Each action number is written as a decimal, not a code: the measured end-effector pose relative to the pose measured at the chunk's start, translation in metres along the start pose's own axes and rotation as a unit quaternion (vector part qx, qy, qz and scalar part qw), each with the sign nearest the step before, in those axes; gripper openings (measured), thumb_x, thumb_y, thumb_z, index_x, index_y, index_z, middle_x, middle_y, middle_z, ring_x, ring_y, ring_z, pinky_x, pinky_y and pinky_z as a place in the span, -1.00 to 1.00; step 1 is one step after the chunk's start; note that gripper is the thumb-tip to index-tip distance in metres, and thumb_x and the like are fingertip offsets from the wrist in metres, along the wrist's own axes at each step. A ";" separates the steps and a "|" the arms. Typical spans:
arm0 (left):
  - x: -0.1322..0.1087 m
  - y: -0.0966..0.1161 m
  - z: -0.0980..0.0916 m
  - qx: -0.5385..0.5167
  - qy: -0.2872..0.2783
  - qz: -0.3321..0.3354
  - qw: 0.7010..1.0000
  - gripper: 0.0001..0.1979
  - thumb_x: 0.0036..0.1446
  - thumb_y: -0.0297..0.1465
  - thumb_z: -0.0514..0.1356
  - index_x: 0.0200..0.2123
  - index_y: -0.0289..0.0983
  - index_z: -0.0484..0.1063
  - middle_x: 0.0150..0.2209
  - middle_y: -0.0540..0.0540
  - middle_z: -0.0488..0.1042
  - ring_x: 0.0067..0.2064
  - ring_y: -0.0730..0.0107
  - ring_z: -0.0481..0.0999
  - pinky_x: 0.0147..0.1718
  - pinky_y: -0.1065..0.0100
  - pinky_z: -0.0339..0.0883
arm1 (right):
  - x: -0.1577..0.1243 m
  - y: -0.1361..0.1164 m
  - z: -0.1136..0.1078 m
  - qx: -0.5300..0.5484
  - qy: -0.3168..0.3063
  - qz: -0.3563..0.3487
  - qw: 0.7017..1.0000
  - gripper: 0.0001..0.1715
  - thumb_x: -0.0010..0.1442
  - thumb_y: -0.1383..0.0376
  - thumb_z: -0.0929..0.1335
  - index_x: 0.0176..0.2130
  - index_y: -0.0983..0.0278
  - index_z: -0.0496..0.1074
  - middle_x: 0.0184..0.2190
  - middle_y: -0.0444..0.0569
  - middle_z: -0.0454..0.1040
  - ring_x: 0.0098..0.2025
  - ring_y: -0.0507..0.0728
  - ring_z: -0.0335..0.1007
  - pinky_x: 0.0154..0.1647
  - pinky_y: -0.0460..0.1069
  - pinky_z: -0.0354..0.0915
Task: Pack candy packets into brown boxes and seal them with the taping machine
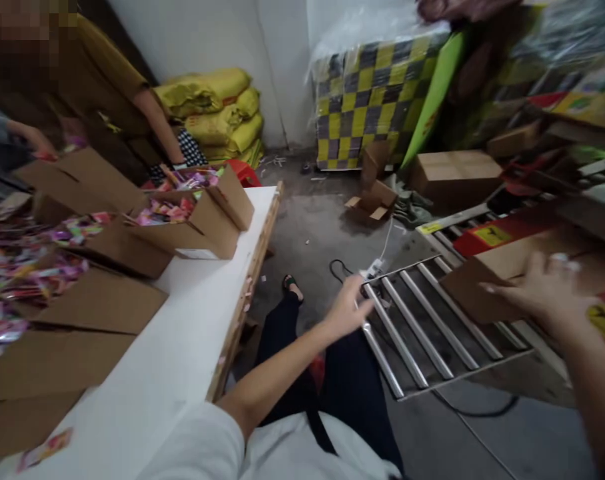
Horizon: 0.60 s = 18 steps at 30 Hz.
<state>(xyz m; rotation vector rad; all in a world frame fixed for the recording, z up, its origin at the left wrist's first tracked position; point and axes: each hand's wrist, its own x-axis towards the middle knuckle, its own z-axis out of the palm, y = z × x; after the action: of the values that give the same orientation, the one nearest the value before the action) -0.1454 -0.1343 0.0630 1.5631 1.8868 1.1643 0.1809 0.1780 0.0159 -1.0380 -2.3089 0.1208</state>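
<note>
My left hand (346, 308) is at the near left corner of a metal roller conveyor (416, 327). Its thumb and fingers are apart with nothing between them; whether it touches the frame I cannot tell. To the right, my right hand (550, 287) spreads its fingers over an open brown cardboard box (482, 290) on the rollers. The palm seems to lie against the box's flap or side, though blur hides the exact contact. A red strip with a yellow label (490, 235) lies beyond the box.
At left, a white table (197, 320) bears open cartons (210, 223) of colourful wrapped packets. A person (117, 87) stands behind it, beside another person's hand (32, 139). Yellow sacks (227, 120), a wrapped checkered stack (367, 100), a closed carton (457, 173) and a power strip (375, 268) are ahead.
</note>
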 end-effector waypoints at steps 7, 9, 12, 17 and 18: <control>0.002 -0.063 -0.310 0.336 0.444 -0.115 0.823 -0.36 0.21 -0.12 0.22 0.20 -0.42 0.19 0.25 -0.53 0.21 0.35 -0.27 0.14 0.35 -0.26 -0.03 | -0.054 -0.123 -0.010 -0.006 0.078 0.182 0.980 0.20 0.14 -0.42 0.16 0.48 0.19 0.03 0.41 0.55 0.04 0.44 0.70 -0.07 0.23 0.66 -0.14; 0.015 -0.080 -0.358 0.401 0.410 -0.164 0.803 -0.33 0.16 -0.11 0.26 0.16 -0.46 0.23 0.22 -0.57 0.25 0.31 -0.35 0.18 0.29 -0.29 0.00 | -0.073 -0.172 0.011 0.047 0.017 0.168 0.985 0.08 0.22 -0.34 0.15 0.41 0.28 0.20 0.28 0.60 0.26 0.36 0.66 0.15 0.24 0.59 0.06; 0.034 -0.091 -0.389 0.480 0.282 -0.224 0.800 -0.54 0.25 -0.15 0.11 0.00 -0.45 0.38 0.06 -0.50 0.43 0.18 -0.25 0.35 0.19 -0.14 0.16 | -0.083 -0.228 0.051 0.161 -0.070 0.152 0.973 -0.18 0.26 -0.17 0.23 0.24 0.27 0.45 0.12 0.42 0.49 0.24 0.49 0.40 0.26 0.36 0.30; 0.019 -0.064 -0.416 0.535 0.221 -0.255 0.775 -0.54 0.23 -0.10 0.01 -0.16 -0.36 0.49 -0.22 -0.24 0.53 -0.13 0.08 0.47 -0.12 0.18 0.27 | -0.068 -0.333 0.104 0.394 -0.201 0.131 0.887 -0.45 0.16 0.01 0.37 0.04 0.22 0.57 0.06 0.15 0.59 0.14 0.35 0.50 0.26 0.28 0.35; 0.007 -0.053 -0.419 0.533 0.243 -0.244 0.773 -0.53 0.19 -0.08 0.02 -0.17 -0.34 0.49 -0.28 -0.19 0.51 -0.19 0.14 0.46 -0.18 0.21 0.25 | -0.065 -0.361 0.111 0.443 -0.238 0.143 0.853 -0.47 0.14 0.03 0.40 0.04 0.20 0.57 0.04 0.13 0.59 0.13 0.33 0.51 0.25 0.27 0.36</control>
<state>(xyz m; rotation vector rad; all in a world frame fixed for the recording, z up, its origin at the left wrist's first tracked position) -0.4982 -0.2666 0.2550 1.0150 3.3874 0.1690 -0.0833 -0.1001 0.0066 -0.8723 -2.0414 1.5513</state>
